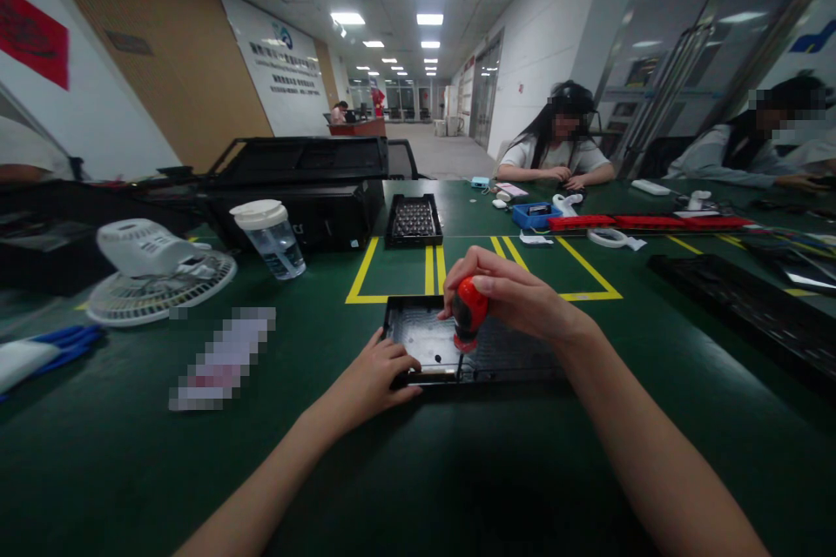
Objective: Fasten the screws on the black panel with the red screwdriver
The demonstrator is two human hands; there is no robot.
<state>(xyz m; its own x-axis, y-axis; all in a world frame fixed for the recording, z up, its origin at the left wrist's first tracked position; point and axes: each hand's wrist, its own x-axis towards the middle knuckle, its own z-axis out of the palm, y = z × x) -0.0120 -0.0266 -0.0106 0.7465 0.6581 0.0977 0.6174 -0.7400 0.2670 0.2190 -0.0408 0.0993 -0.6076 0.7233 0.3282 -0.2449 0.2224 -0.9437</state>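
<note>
Above the black tray (421, 332), the right hand (513, 289) grips a red-handled screwdriver (465, 313); the left hand (380, 372) touches the tray's near left corner, gripping or not I cannot tell.

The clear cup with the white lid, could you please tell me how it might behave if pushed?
The cup may tip, being taller than wide. The visible liquid would probably slosh. It looks smooth, so could feel slippery.
</note>
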